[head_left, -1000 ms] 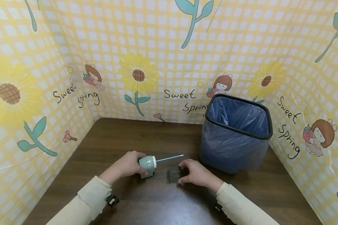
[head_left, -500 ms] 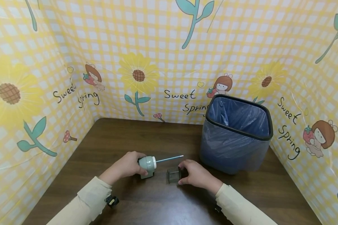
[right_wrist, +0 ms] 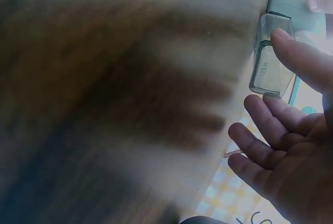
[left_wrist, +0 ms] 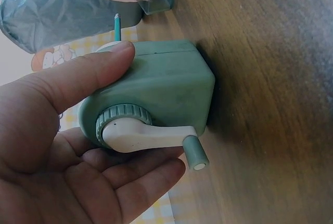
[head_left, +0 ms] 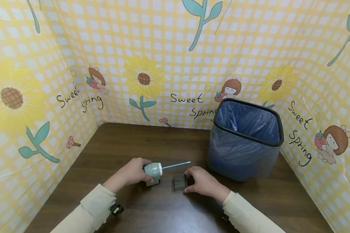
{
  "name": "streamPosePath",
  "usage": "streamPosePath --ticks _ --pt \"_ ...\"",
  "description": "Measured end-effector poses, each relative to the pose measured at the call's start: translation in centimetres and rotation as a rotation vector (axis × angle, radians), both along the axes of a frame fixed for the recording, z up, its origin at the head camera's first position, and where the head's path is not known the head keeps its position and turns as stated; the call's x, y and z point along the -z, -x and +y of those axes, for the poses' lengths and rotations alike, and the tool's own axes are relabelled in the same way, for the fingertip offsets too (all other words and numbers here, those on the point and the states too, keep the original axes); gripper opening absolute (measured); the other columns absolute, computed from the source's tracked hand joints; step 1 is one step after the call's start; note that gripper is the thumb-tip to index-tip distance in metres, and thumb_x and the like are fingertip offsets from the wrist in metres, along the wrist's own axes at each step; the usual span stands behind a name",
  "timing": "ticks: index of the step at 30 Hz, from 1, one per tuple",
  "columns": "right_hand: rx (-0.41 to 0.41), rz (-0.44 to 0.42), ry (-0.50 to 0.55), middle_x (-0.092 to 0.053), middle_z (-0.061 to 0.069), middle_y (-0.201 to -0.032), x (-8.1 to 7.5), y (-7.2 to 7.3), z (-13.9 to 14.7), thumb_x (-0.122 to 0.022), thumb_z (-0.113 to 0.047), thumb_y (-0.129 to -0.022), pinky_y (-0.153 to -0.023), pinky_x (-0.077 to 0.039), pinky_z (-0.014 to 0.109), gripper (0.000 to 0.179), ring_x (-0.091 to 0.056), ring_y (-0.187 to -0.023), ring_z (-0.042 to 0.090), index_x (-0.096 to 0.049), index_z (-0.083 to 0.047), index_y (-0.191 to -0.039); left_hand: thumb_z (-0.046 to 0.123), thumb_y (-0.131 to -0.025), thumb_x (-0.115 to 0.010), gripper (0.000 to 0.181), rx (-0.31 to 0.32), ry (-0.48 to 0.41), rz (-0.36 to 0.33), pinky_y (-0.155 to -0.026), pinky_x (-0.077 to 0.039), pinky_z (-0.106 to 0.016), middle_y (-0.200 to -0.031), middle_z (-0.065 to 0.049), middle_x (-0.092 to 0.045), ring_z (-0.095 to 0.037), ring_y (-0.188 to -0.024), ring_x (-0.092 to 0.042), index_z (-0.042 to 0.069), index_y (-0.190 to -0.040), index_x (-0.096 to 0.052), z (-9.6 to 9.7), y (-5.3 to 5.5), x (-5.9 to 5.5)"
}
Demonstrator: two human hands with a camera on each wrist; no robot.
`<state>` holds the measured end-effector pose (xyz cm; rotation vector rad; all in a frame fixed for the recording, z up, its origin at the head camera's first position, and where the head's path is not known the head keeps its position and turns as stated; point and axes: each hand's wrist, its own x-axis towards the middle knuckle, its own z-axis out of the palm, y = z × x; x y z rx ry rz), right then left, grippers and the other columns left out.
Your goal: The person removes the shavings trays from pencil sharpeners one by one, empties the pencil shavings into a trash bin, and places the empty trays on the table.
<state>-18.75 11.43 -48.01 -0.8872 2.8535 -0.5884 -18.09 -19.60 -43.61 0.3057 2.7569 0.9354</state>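
Observation:
My left hand (head_left: 132, 171) grips a green hand-crank pencil sharpener (left_wrist: 171, 83), thumb on top and fingers beneath. The white crank (left_wrist: 151, 136) with its green knob faces the left wrist camera. Out of the sharpener's white front sticks a blue pencil (head_left: 176, 165), pointing right. Just right of the sharpener, my right hand (head_left: 204, 182) pinches a smoky see-through shavings drawer (head_left: 179, 183) between thumb and fingers. In the right wrist view, lettering shows on the drawer's end, and the drawer overlaps the sharpener behind it.
A trash bin (head_left: 239, 155) with a dark rim and a bluish liner stands at the back right of the brown wooden table (head_left: 151, 139). Yellow checked sheeting (head_left: 110, 42) with printed flowers walls in the table at the back and both sides.
The drawer has turned slightly in my right hand, so its face shows differently. The left hand, sharpener and pencil stay nearly still.

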Motion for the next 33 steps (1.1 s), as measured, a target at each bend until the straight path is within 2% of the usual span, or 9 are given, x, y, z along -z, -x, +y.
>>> streamPosePath --ticks 14,24,33 --pt "-0.006 0.005 -0.04 -0.068 -0.001 -0.114 0.32 -0.19 -0.32 -0.09 -0.043 -0.076 -0.1 -0.049 0.04 0.058 -0.06 -0.114 0.019 -0.069 -0.011 -0.12 0.023 -0.07 -0.095 0.072 -0.001 -0.022 -0.017 -0.071 -0.053 -0.036 -0.102 -0.007 -0.07 -0.019 -0.083 -0.062 -0.001 -0.131 -0.065 -0.04 -0.21 0.25" --pt "-0.031 0.078 -0.078 -0.066 -0.005 -0.104 -0.08 -0.12 -0.37 -0.091 -0.044 -0.074 -0.093 -0.05 0.038 0.054 -0.059 -0.102 0.016 -0.071 -0.012 -0.112 0.023 -0.07 -0.095 0.071 0.007 -0.015 0.001 -0.071 -0.053 -0.035 -0.102 -0.006 -0.07 -0.018 -0.082 -0.062 -0.001 -0.13 -0.066 0.08 -0.06 0.16" --pt "-0.058 0.14 -0.125 -0.066 -0.004 -0.104 -0.16 0.05 -0.49 -0.09 -0.047 -0.075 -0.096 -0.049 0.038 0.052 -0.06 -0.104 0.017 -0.07 -0.013 -0.11 0.024 -0.069 -0.095 0.072 0.014 -0.007 0.009 -0.07 -0.052 -0.035 -0.102 -0.006 -0.071 -0.018 -0.081 -0.061 -0.001 -0.13 -0.066 -0.07 0.17 0.07"
